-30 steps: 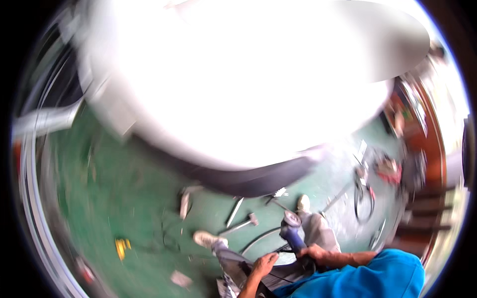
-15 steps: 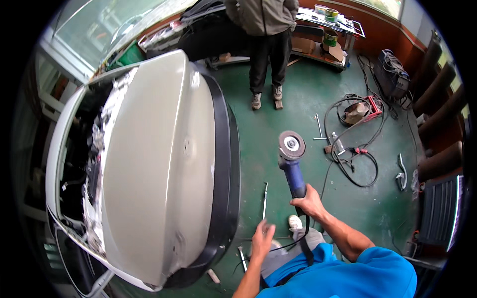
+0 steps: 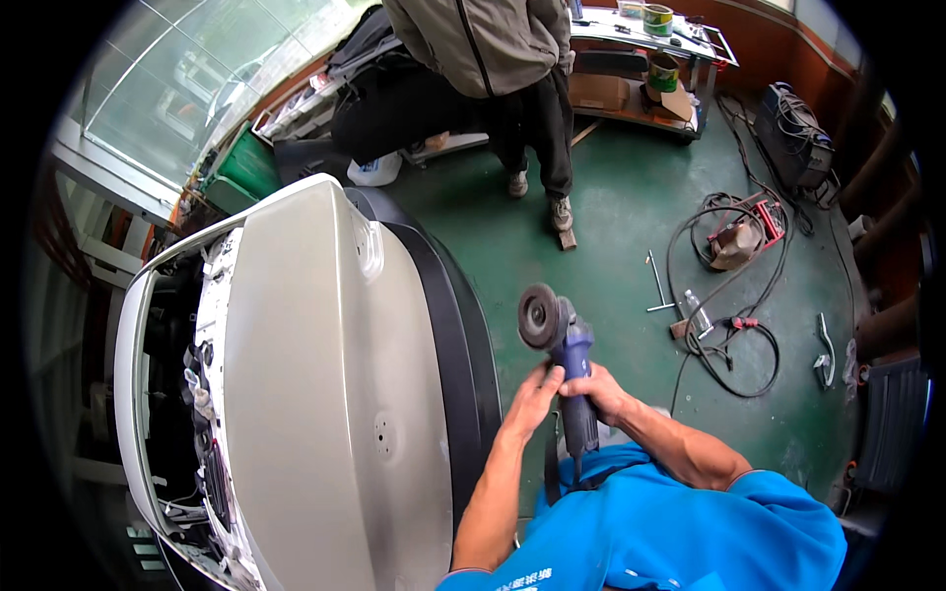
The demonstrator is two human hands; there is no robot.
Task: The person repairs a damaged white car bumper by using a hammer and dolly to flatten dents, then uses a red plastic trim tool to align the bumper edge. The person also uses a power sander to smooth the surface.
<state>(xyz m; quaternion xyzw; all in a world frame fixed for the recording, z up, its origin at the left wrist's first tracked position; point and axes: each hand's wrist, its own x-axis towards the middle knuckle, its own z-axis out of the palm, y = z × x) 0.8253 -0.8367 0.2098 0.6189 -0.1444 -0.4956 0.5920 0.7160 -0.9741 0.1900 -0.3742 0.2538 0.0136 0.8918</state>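
A blue angle grinder is held up in front of my body, its round abrasive disc at the top and turned toward the car. My right hand is wrapped round the tool's body from the right. From the other side my left hand grips the same body, its thumb against the casing and its other fingers partly hidden. The pale beige rear of a car, with a dark bumper, stands just left of my hands, apart from the disc.
Ahead stands a person in a grey jacket. On the green floor at right lie a coiled cable, a plastic bottle, and a T-shaped metal tool. A dark machine and a work cart stand farther back.
My left hand has risen from beside my leg onto the grinder. The grinder has come lower and left, its disc turned toward the car. The person ahead has shifted stance.
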